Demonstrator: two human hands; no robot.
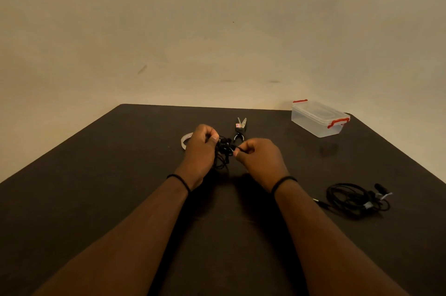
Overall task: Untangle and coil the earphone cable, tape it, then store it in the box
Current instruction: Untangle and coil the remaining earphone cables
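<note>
A tangled black earphone cable (pixel 223 154) hangs in a bunch between my hands above the middle of the dark table (pixel 96 175). My left hand (pixel 201 148) grips the upper part of the bunch with curled fingers. My right hand (pixel 259 157) pinches a strand at the bunch's right side. A roll of clear tape (pixel 185 141) lies just behind my left hand, partly hidden by it. The clear plastic box (pixel 318 118) with red latches stands closed at the far right of the table.
Scissors (pixel 240 130) lie on the table behind my hands, blades pointing away. A second black cable, coiled and bound with tape (pixel 354 198), lies to the right of my right forearm. A bare wall stands behind the table's far edge.
</note>
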